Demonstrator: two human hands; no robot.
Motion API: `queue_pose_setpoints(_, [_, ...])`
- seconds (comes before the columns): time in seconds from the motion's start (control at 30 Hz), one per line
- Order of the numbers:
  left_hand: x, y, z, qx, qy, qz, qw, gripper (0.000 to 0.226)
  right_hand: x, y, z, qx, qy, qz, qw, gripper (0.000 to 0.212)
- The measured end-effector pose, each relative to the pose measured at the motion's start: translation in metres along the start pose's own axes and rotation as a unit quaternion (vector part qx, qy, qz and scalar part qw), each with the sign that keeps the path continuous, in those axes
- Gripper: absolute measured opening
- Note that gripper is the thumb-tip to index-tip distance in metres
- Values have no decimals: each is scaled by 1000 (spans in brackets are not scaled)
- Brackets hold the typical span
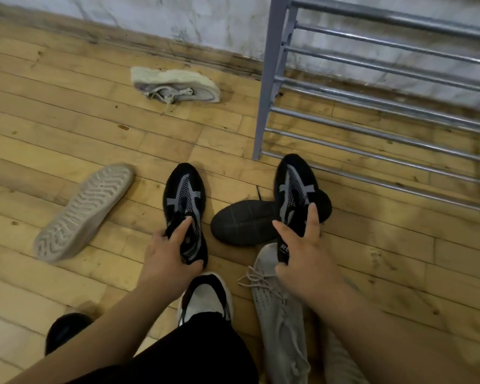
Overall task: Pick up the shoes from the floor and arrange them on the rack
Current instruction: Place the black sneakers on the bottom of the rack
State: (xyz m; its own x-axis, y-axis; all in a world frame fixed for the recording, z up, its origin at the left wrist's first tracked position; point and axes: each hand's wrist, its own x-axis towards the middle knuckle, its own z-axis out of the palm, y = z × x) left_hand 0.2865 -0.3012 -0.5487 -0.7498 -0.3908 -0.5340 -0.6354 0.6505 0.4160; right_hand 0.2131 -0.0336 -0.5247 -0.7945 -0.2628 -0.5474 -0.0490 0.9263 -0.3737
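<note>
Worn yellow floorboards (67, 128), scuffed and stained, ran under everything. Nearest, a grey laced shoe (277, 309) lay beside the person's own black-and-white trainer (205, 295). Just beyond, the left hand (169, 256) had closed on the heel of a black knit shoe (185, 195), and the right hand (302, 245) gripped its mate (294, 187), raised over a black shoe lying sole-up (244, 220). To the left a pale shoe (81, 214) lay sole-up. Farther off, a white sneaker (175, 84) lay on its side near the grimy white wall (150, 15), and the grey metal rack (372, 106) stood at the right.
</note>
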Motion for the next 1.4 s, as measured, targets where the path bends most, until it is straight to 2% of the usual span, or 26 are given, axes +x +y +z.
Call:
queue_pose_setpoints(0.23, [10, 4, 7, 74, -30, 7, 997, 113, 0, 11, 3, 3, 20, 8, 1000, 73])
queue_pose_setpoints(0.47, [8, 3, 6, 7, -23, -8, 1000, 109, -23, 18, -46, 72, 16, -42, 996, 58])
queue_pose_setpoints(0.6, [9, 7, -3, 4, -23, 3, 1000, 104, -32, 28, -59, 57, 30, -45, 997, 60])
queue_pose_setpoints(0.73, [10, 26, -16, -91, -4, -2, 996, 96, -22, 30, -64, 67, 53, -21, 996, 58])
queue_pose_setpoints(0.97, [4, 42, -11, -90, -33, 6, 995, 99, 77, 18, -101, -19, 165, 25, 986, 68])
queue_pose_setpoints(1.17, [7, 42, -8, -74, -43, 10, 996, 101, 132, 37, -104, -50, 90, 110, 989, 88])
queue_pose_setpoints(1.27, [8, 39, -7, -88, -49, 12, 995, 102, 119, 36, -105, -48, 95, 88, 990, 98])
queue_pose_setpoints(1.37, [10, 34, -7, -134, -72, 15, 988, 108, 65, 28, -87, -19, 169, 7, 985, 87])
queue_pose_setpoints(1.4, [10, 34, -8, -152, -84, 17, 985, 109, 41, 24, -74, -6, 170, -27, 985, 82])
